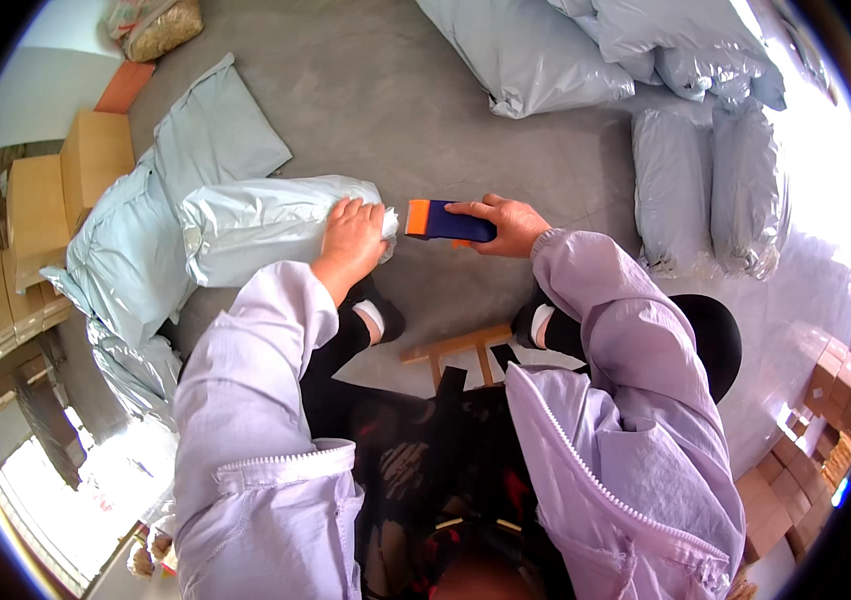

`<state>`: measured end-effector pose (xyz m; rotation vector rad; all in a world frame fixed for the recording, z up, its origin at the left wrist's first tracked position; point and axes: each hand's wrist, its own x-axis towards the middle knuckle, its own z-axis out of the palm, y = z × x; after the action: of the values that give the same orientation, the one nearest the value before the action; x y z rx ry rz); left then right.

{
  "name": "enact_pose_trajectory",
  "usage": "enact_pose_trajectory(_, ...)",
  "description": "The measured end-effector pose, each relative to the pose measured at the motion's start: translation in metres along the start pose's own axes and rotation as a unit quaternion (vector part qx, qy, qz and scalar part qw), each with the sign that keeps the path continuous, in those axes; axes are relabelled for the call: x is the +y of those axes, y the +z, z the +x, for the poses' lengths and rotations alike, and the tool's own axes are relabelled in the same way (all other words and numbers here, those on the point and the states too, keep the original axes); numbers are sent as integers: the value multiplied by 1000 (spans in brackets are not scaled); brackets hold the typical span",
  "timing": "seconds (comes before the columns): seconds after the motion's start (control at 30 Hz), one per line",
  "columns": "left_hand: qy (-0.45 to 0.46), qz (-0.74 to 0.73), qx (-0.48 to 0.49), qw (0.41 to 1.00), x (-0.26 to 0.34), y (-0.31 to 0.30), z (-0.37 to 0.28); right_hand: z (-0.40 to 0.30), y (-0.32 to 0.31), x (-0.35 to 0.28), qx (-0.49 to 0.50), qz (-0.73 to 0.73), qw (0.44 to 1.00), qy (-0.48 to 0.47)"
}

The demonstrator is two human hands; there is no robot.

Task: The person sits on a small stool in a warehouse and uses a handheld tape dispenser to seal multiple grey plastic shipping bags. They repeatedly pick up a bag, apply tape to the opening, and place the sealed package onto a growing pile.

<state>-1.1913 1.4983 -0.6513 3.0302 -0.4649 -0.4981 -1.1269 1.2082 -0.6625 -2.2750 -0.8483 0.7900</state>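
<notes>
My left hand lies over the right end of a long grey plastic-wrapped parcel, fingers curled on the film near its crumpled edge. In my right hand is a navy hand tool with an orange end, which looks like a tape dispenser. Its orange end points left, a short gap away from the parcel. What the underside of the tool bears is hidden. The parcel's left part rests against another bulging grey plastic bag.
A flat-ended grey bag lies beyond the parcel. Two upright-looking grey parcels stand at right, below larger bags. Cardboard boxes line the left; more boxes stand lower right. A wooden frame is between my feet.
</notes>
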Motion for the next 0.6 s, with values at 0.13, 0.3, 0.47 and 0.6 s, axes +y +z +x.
enact_pose_trajectory(0.13, 46, -101, 70, 991, -22, -9, -2, 2, -3, 3, 32, 112, 992, -44)
enact_pose_trajectory(0.3, -33, -267, 9, 963, -39, -92, -27, -9, -71, -49, 56, 96, 988, -104)
enact_pose_trajectory(0.47, -38, -427, 64, 901, -40, -175, -68, -36, -158, -130, 110, -1, 973, -202)
enact_pose_trajectory(0.6, -48, -520, 89, 848, -51, -189, -79, -46, -180, -176, 152, -39, 958, -238)
